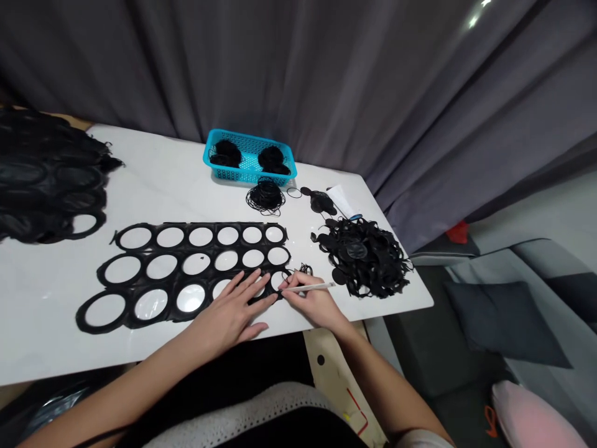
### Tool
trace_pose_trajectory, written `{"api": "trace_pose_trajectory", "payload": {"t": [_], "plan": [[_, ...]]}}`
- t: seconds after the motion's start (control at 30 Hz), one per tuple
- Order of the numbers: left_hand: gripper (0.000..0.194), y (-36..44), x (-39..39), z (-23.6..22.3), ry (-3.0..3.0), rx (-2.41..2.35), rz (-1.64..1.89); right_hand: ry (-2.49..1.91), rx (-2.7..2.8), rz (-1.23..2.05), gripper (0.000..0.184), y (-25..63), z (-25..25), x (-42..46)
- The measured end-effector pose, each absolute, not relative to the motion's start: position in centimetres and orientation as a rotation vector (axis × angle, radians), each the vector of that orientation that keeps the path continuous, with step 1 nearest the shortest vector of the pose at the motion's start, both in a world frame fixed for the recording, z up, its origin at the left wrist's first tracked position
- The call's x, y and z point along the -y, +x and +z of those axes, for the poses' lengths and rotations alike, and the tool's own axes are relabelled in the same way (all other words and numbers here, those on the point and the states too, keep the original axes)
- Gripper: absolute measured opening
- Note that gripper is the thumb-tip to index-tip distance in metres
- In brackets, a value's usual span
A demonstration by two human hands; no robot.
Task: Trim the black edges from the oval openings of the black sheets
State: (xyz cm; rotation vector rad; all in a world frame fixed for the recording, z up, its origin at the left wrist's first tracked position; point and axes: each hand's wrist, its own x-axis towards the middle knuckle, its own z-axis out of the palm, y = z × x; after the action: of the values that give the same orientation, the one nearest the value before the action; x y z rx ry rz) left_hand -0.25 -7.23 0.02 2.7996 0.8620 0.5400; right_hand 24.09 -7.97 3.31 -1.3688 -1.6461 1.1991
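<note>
A flat black sheet (127, 318) with rows of large round holes lies on the white table. My left hand (233, 308) rests on its near right part, fingers spread and flat, covering some of the holes. At the sheet's near right corner, my right hand (311, 303) grips a slim white pen-shaped tool (310, 287). The tool's tip points left, close to the rim of the last hole; whether it touches is too small to tell. Thin black loops (305, 269) lie just beyond my right fingers.
A blue basket (208, 151) holding black bundles stands at the table's back edge. In front of it sits a heap of thin black rings (265, 196). Black scraps (366, 258) pile up on the right, beside a white piece (341, 201). Stacked black sheets (41, 180) occupy the left.
</note>
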Motion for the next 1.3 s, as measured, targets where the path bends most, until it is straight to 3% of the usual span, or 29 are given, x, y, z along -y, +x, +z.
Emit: {"api": "trace_pose_trajectory", "payload": {"t": [0.43, 0.53, 0.67, 0.83, 0.9, 1.1, 1.3], "plan": [[0.048, -0.2, 7.2, 0.9, 2.786, -0.850, 0.508, -1.365, 1.805, 1.068, 0.016, 24.2, 3.4, 8.2], [0.049, -0.1, 7.3, 0.9, 2.771, -0.864, 0.507, -1.351, 2.011, 0.892, 0.007, 23.9, 2.7, 9.0], [0.050, -0.1, 7.3, 0.5, 2.744, -0.877, 0.513, -1.331, 2.267, 0.539, 0.027, 24.7, 1.8, 8.5], [0.049, -0.1, 7.2, 0.2, 2.745, -0.863, 0.518, -1.683, 1.603, 0.176, 0.017, 28.4, 3.6, 3.6], [0.052, -0.3, 7.5, 0.4, 2.759, -0.850, 0.516, -1.662, 1.454, 0.317, 0.016, 28.6, 4.5, 2.3], [0.054, -2.3, 9.0, 1.3, 2.793, -0.940, 0.543, -1.382, 1.581, 1.157, 0.016, 22.8, 4.3, 4.4], [0.051, -4.1, 10.1, 0.8, 2.758, -0.982, 0.586, -1.346, 1.755, 1.249, 0.014, 19.8, 3.6, 7.3]]}}
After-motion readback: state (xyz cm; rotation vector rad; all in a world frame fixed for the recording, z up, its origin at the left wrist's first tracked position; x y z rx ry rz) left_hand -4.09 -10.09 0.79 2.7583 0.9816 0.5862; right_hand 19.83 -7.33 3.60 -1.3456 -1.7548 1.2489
